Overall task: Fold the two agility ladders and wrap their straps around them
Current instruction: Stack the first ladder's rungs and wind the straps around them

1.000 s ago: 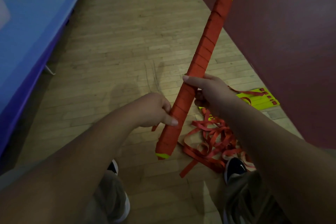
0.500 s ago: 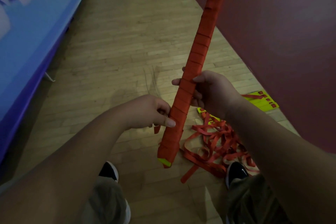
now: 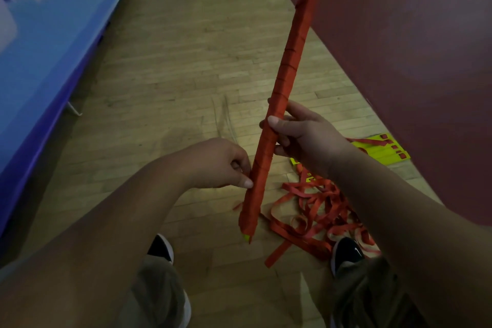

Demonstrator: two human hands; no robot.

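A single wide-angle head camera looks forward and down, close above the left hand and right hand, the floor farther below.

Wrapped ladder bundle: matt red woven strap. Floor: worn wood strips, low sheen. Loose straps: matt cloth.

Strap-wrapped ladder bundle steeply tilted; second ladder loose on floor

wooden floor, blue banner, maroon mat
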